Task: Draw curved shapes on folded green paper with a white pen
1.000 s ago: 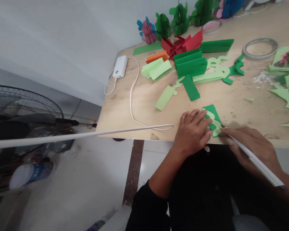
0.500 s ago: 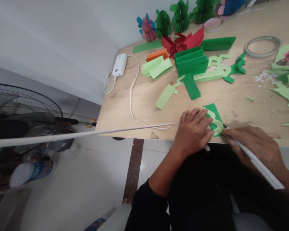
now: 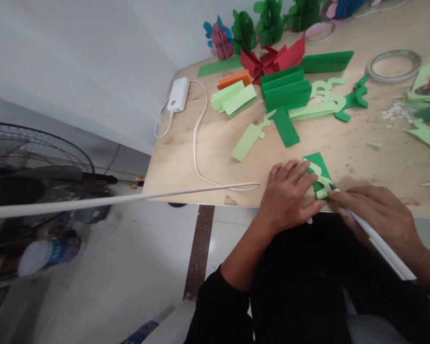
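My left hand [image 3: 286, 193] lies flat at the table's front edge, fingers stretched over the left side of a dark green paper piece [image 3: 318, 165]. On that paper rests a light green wavy paper cutout [image 3: 321, 183], partly covered by my fingertips. My right hand [image 3: 380, 210] is closed around a white marker pen [image 3: 378, 246]. The pen's dark tip touches or nearly touches the cutout's right edge. Just beyond the hands lie a light green paper strip [image 3: 246, 142] and a folded dark green strip [image 3: 285, 126].
Folded green papers [image 3: 286, 93], a red paper piece [image 3: 272, 62] and tape rolls [image 3: 394, 66] sit farther back. Paper figures [image 3: 243, 31] stand along the wall. A white cable [image 3: 129, 203] crosses the left side from a power bank [image 3: 179, 94]. A fan [image 3: 36, 162] stands left.
The pen tip has moved slightly up and left along the cutout's edge, my right hand with it. My left thumb has extended a little to the right. The view has shifted slightly.
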Tool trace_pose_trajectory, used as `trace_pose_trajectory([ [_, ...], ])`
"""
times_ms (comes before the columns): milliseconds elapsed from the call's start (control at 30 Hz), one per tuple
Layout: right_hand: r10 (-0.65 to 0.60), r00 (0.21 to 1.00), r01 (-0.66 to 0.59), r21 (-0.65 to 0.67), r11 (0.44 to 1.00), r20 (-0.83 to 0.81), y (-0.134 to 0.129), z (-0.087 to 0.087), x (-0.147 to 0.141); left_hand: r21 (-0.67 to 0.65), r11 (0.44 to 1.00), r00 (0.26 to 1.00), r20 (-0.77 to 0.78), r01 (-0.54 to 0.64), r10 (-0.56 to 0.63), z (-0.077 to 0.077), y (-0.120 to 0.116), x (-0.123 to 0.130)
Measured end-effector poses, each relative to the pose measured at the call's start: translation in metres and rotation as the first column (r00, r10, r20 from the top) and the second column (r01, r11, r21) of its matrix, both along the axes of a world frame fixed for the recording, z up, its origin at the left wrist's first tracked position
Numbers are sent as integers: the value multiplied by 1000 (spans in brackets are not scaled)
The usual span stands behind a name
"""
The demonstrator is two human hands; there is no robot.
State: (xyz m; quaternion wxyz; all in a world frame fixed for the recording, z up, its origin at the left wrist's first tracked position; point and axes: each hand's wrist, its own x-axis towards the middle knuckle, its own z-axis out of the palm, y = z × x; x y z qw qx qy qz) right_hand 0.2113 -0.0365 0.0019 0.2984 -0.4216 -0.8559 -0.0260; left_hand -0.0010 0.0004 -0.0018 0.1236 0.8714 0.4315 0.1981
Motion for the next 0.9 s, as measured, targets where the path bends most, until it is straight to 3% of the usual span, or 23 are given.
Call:
trace_pose_trajectory([
  [167, 17, 999, -19, 64, 998, 34, 4, 0, 0, -1, 1000, 1000, 1, 0, 0, 0, 0, 0],
  [467, 20, 1000, -22, 62, 998, 24, 4, 8, -6, -6, 1000, 1000, -6, -23, 23, 3, -1, 2],
  [733, -102, 991, 94, -80, 992, -92, -5, 10, 0, -21, 999, 999, -20, -26, 26, 2, 0, 1],
  [900, -73, 994, 69, -50, 996, -82, -5, 9, -3, -21, 999, 1000, -17, -25, 24, 3, -1, 2],
])
